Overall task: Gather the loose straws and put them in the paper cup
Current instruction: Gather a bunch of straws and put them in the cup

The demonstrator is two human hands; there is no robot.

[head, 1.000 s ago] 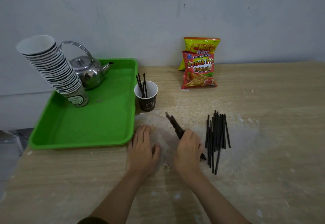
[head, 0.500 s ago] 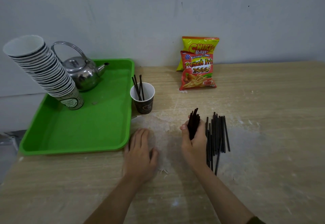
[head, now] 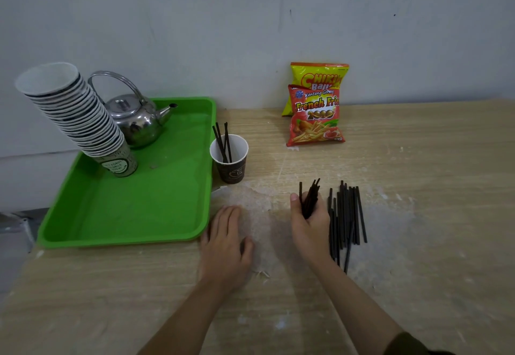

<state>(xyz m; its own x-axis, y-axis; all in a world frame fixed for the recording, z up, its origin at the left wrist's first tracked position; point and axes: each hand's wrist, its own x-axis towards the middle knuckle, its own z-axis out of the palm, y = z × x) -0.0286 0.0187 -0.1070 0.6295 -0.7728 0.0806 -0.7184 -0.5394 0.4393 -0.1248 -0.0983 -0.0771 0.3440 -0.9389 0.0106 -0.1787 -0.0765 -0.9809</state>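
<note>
A brown paper cup (head: 231, 164) stands on the wooden table just right of the green tray, with three black straws upright in it. My right hand (head: 309, 226) grips a bunch of black straws (head: 310, 198), their tips pointing up and away. Several loose black straws (head: 347, 215) lie side by side on the table directly right of that hand. My left hand (head: 225, 240) rests flat on the table, fingers together, near the tray's front right corner and in front of the cup.
A green tray (head: 156, 215) on the left carries a tilted stack of paper cups (head: 75, 115) and a steel kettle (head: 133, 118). Two snack bags (head: 316, 106) lean against the wall behind. White dust marks the table (head: 432, 187).
My right hand has lifted a bunch of straws off the table and turned them from slanting left to pointing up. The left hand has stayed flat in place.
</note>
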